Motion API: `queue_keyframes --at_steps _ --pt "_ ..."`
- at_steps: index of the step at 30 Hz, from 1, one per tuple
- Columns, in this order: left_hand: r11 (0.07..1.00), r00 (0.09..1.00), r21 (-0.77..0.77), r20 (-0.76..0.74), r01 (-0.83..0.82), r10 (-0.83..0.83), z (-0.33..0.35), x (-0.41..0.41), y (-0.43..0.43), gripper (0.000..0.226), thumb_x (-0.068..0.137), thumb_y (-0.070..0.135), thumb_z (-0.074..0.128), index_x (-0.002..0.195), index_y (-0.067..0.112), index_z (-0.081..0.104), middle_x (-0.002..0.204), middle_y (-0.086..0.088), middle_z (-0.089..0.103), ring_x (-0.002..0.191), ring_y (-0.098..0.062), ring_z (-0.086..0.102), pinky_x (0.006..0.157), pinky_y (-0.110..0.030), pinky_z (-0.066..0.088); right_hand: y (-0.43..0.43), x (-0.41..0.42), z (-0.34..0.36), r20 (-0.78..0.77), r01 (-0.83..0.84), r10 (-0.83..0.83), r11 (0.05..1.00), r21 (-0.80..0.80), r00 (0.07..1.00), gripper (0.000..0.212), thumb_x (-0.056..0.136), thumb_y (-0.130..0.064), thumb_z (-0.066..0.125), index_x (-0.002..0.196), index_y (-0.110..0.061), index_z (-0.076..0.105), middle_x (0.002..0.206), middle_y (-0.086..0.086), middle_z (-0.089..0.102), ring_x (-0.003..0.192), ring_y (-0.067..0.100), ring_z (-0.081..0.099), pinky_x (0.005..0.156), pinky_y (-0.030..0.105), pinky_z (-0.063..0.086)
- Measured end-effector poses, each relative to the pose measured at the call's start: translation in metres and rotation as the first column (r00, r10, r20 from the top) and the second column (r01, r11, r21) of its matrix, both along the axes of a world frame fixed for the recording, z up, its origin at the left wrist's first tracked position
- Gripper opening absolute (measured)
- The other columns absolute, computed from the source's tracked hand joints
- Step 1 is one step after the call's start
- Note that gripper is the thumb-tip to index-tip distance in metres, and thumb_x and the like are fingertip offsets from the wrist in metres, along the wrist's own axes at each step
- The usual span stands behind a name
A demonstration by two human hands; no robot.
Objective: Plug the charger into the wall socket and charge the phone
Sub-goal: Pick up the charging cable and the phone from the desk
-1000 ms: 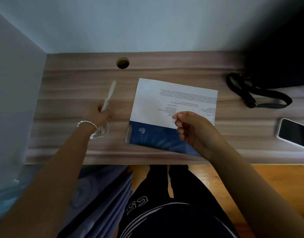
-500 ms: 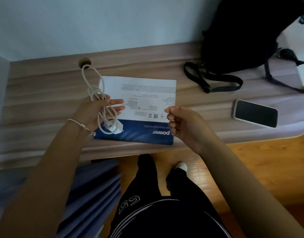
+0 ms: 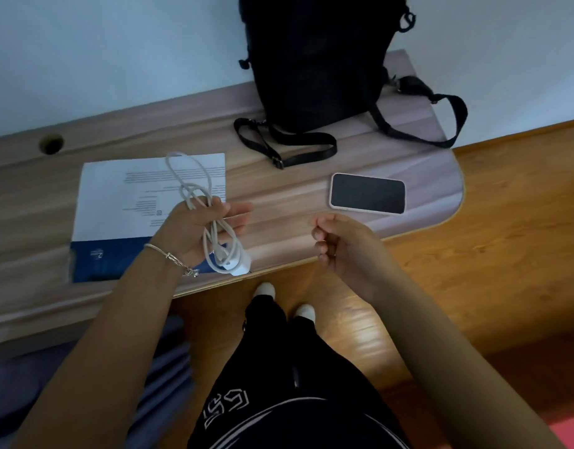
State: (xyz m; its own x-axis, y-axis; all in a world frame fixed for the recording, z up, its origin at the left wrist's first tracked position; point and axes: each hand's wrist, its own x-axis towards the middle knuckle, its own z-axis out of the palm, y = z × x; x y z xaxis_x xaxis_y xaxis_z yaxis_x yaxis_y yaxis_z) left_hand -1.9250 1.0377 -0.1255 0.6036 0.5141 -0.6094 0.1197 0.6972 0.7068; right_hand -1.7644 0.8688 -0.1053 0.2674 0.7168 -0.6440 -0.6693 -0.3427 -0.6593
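My left hand [image 3: 195,228] holds a white charger: its looped cable [image 3: 190,186] rises above my fingers, and the white plug block [image 3: 238,265] hangs below my palm over the desk's front edge. The phone [image 3: 367,193], dark screen up in a pale case, lies flat on the wooden desk [image 3: 311,189] to the right. My right hand [image 3: 337,243] hovers near the desk's front edge, just below the phone, with its fingers curled and nothing in them. No wall socket is in view.
A white and blue paper booklet [image 3: 117,196] lies on the desk under my left hand. A black bag [image 3: 318,59] with loose straps stands against the wall behind the phone. A round cable hole [image 3: 51,144] is at the desk's back left. Wooden floor lies to the right.
My left hand has lifted the charger off the desk and carried it right, cable loops now hanging free. My right hand has left the booklet. The view has swung right, showing the bag and phone.
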Motion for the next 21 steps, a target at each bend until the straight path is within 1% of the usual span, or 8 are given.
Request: queue_keyframes --at_steps 2,5,7,10,13,16,19,21 --pt "0.999 1.0 -0.036 0.011 0.028 -0.027 0.0 0.014 -0.006 0.03 0.093 -0.007 0.034 0.069 0.008 0.044 0.082 -0.013 0.075 0.065 -0.018 0.073 0.057 -0.028 0.058 -0.009 0.011 -0.001 -0.004 0.029 -0.029 1.0 0.011 1.0 0.023 0.096 -0.011 0.044 0.082 -0.013 0.063 0.064 -0.004 0.052 0.055 0.007 0.045 0.051 0.017 0.037" --pt "0.995 0.997 -0.072 0.044 0.066 -0.063 -0.001 0.036 -0.01 0.031 0.091 -0.011 0.031 0.07 0.008 0.043 0.086 -0.017 0.075 0.072 -0.022 0.074 0.059 -0.03 0.059 -0.019 0.026 -0.005 -0.012 0.082 -0.082 0.996 0.021 0.997 0.023 0.096 -0.012 0.043 0.083 -0.013 0.062 0.063 -0.005 0.053 0.055 0.007 0.045 0.05 0.016 0.039" --pt "0.991 0.993 -0.093 0.078 0.099 -0.092 -0.004 0.049 -0.009 0.033 0.09 -0.013 0.029 0.071 0.007 0.047 0.091 -0.02 0.074 0.08 -0.026 0.073 0.063 -0.033 0.06 -0.023 0.036 -0.009 -0.009 0.108 -0.108 0.994 0.016 0.994 0.021 0.096 -0.012 0.043 0.085 -0.013 0.062 0.061 -0.006 0.053 0.055 0.006 0.046 0.05 0.016 0.039" --pt "0.976 0.983 -0.155 0.123 0.155 -0.136 -0.01 0.069 -0.006 0.043 0.087 -0.015 0.027 0.065 0.007 0.057 0.1 -0.024 0.071 0.093 -0.03 0.071 0.068 -0.04 0.06 -0.026 0.051 -0.013 0.008 0.133 -0.133 0.991 0.01 0.991 0.02 0.096 -0.014 0.044 0.087 -0.013 0.063 0.063 -0.007 0.054 0.056 0.005 0.047 0.052 0.016 0.039" --pt "0.956 0.972 -0.202 0.144 0.21 -0.183 -0.015 0.088 0.002 0.037 0.078 -0.012 0.034 0.065 0.01 0.061 0.105 -0.021 0.071 0.101 -0.03 0.068 0.072 -0.043 0.059 -0.025 0.067 -0.017 0.012 0.15 -0.15 0.989 -0.014 0.989 0.022 0.096 -0.014 0.045 0.087 -0.013 0.065 0.064 -0.005 0.056 0.058 0.006 0.049 0.056 0.019 0.04" --pt "0.947 0.963 -0.209 0.169 0.245 -0.212 -0.018 0.106 0.009 0.029 0.074 -0.01 0.037 0.075 0.011 0.057 0.108 -0.018 0.07 0.106 -0.029 0.066 0.075 -0.044 0.058 -0.016 0.083 -0.019 -0.047 0.145 -0.145 0.989 0.009 0.988 0.02 0.095 -0.015 0.047 0.088 -0.013 0.066 0.065 -0.004 0.058 0.058 0.007 0.051 0.055 0.02 0.042" --pt "0.935 0.953 -0.223 0.192 0.275 -0.235 -0.021 0.122 0.018 0.035 0.076 -0.011 0.035 0.077 0.013 0.061 0.108 -0.015 0.071 0.106 -0.028 0.066 0.074 -0.044 0.058 -0.001 0.099 -0.021 -0.074 0.154 -0.153 0.988 0.004 0.985 0.016 0.094 -0.016 0.05 0.091 -0.012 0.065 0.068 -0.003 0.058 0.058 0.007 0.051 0.053 0.018 0.045" --pt "0.932 0.951 -0.23 0.196 0.281 -0.238 -0.024 0.131 0.023 0.037 0.08 -0.011 0.034 0.079 0.014 0.061 0.109 -0.014 0.071 0.106 -0.027 0.066 0.078 -0.048 0.057 0.008 0.108 -0.024 -0.057 0.131 -0.132 0.991 -0.015 0.99 0.015 0.094 -0.015 0.051 0.091 -0.013 0.066 0.069 -0.004 0.061 0.06 0.008 0.053 0.055 0.018 0.047"
